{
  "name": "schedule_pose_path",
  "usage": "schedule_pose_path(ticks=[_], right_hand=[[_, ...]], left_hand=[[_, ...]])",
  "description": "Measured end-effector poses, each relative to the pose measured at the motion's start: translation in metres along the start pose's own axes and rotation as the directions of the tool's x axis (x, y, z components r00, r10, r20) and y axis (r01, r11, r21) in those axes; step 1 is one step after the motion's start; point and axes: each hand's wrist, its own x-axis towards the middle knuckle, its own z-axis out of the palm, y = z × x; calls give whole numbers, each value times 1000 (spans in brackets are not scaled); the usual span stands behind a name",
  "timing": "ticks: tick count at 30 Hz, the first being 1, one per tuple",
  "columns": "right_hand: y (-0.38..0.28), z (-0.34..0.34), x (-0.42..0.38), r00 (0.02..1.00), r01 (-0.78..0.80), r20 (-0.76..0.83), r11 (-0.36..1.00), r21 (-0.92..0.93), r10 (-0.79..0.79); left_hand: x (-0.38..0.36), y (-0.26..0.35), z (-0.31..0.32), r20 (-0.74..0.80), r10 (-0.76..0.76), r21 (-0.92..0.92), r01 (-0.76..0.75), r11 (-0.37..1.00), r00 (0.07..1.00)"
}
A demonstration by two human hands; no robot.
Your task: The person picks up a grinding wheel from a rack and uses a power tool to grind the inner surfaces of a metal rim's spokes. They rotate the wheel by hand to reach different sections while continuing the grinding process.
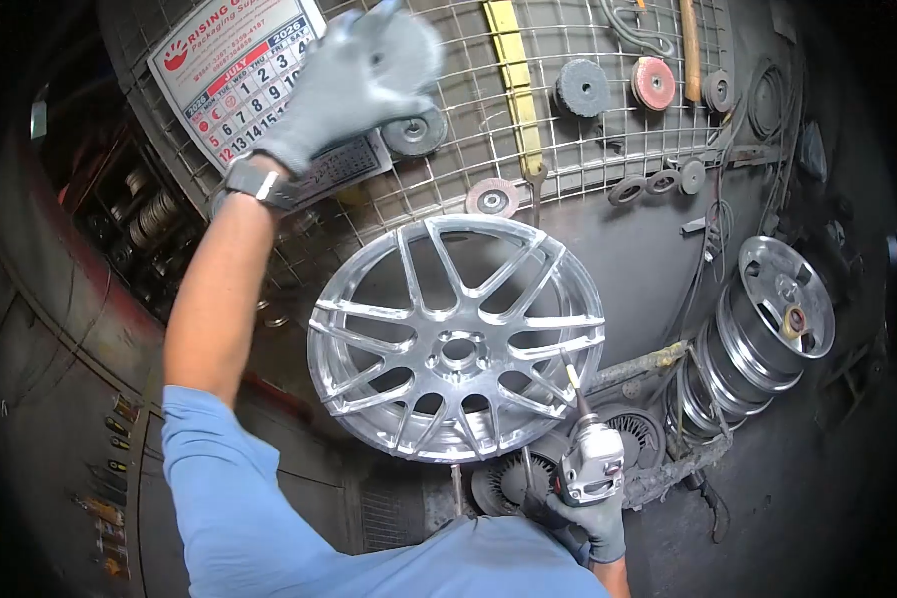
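My left hand (344,90), in a grey glove, is raised to the wire mesh rack beside the calendar (254,85). Its fingers are closed around a round grey disc (406,55), slightly blurred. Just below it hangs another grey disc (414,133). Low on the right, my right hand (593,523), also gloved, grips a silver power tool (593,460) whose thin shaft points up toward the rim. Between the two hands, a bare metal wheel rim (456,352) with many spokes faces me. The tool's tip is near the rim's lower right edge.
Discs, including a red one (653,84) and a black one (582,88), hang on the wire mesh (468,120) with a yellow strip (513,85). Stacked rims (747,344) stand at the right. Shelving (145,214) is at the left, and wheel covers (633,439) lie below.
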Motion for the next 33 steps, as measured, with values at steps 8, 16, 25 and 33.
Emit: schedule_pose_path(ticks=[8, 16, 25, 33], right_hand=[[-12, 3, 5, 998, 56, 6, 995, -81, -56], [-4, 9, -1, 998, 65, 0, 995, -81, -65], [-5, 13, 7, 996, 66, 68, 974, -218, -53], [-10, 15, 8, 992, 107, 79, 978, -180, -94]], left_hand=[[-56, -11, 39, 79, -42, 261, 20, 965, 996], [-57, -12, 67, 91, 31, 275, -55, 960, 995], [-59, -10, 79, 14, 23, 283, -26, 959, 1000], [-61, -20, 98, 51, 22, 336, -38, 941, 998]])
